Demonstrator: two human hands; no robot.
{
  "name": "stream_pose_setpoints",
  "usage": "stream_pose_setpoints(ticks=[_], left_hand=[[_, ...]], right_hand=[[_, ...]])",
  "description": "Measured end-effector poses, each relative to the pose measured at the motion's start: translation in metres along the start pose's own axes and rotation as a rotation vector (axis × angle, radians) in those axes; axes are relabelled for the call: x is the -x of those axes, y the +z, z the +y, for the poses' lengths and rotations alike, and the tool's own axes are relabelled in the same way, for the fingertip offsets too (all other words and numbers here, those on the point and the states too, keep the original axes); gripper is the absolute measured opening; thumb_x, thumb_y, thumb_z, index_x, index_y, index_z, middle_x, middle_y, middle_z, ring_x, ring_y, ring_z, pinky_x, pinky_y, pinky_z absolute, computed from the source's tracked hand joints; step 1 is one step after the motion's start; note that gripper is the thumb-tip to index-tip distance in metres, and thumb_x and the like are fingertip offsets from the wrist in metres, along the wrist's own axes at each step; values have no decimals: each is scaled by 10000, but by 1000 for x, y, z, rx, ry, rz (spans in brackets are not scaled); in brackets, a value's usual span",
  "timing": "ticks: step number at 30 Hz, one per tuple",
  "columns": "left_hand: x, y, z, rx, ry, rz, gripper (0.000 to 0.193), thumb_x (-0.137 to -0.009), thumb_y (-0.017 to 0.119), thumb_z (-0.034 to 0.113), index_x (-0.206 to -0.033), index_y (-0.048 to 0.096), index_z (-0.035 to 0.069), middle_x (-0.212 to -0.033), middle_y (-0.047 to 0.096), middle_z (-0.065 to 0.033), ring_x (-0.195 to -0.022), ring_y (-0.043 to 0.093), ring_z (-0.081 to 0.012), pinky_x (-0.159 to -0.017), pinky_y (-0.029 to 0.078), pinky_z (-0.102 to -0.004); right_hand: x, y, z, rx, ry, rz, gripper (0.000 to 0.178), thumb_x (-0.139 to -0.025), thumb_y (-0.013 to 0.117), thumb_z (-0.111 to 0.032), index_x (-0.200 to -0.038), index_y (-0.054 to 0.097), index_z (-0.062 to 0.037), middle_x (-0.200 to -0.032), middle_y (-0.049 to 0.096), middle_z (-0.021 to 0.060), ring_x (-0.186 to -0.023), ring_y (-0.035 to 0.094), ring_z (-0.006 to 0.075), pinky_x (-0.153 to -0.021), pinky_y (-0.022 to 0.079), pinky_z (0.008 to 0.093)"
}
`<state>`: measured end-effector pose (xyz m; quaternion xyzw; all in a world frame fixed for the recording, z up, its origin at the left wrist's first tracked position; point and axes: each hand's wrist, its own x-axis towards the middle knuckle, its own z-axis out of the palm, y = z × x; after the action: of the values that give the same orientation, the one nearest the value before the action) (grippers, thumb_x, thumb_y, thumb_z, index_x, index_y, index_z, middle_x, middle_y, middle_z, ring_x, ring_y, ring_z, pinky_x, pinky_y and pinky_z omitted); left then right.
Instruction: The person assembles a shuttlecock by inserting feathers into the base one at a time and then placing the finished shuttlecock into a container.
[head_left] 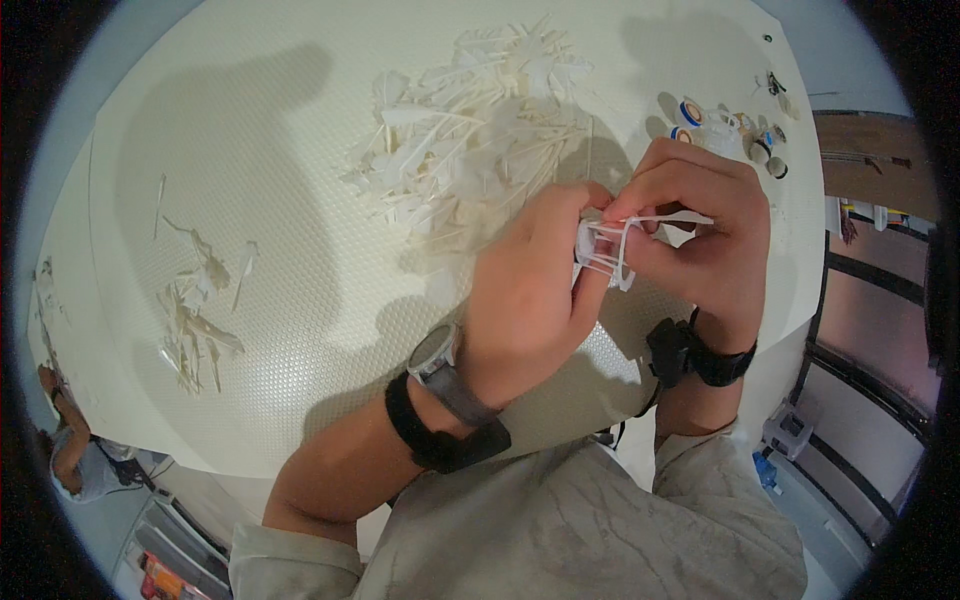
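Both hands meet over the right middle of a cream, dimpled table (300, 150). My left hand (530, 290) pinches a small white frame of thin sticks with a ring at its end (605, 255). My right hand (700, 225) grips the same frame from the right, fingers closed on a thin white stick that pokes out toward the right. A watch and a black band sit on my left wrist, and a black band on my right wrist.
A big heap of white feather-like strips and sticks (480, 130) lies just behind the hands. A smaller scatter of white bits (195, 320) lies at the left. Small round rings and caps (735, 135) sit at the far right. Another person (75, 455) is at the lower left.
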<state>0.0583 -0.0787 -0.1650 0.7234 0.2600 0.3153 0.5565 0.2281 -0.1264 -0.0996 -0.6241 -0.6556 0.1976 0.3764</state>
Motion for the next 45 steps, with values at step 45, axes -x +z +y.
stream_pose_setpoints(ticks=[45], left_hand=[[-2,0,-1,-40,120,-65,460,-833,589,-59,-1283,511,-1,-1077,608,-226,-950,611,-452,-774,502,-500]], right_hand=[[4,-7,2,-104,83,-118,154,-694,761,-48,-845,732,-49,-773,631,64,-667,630,233,-593,472,319]])
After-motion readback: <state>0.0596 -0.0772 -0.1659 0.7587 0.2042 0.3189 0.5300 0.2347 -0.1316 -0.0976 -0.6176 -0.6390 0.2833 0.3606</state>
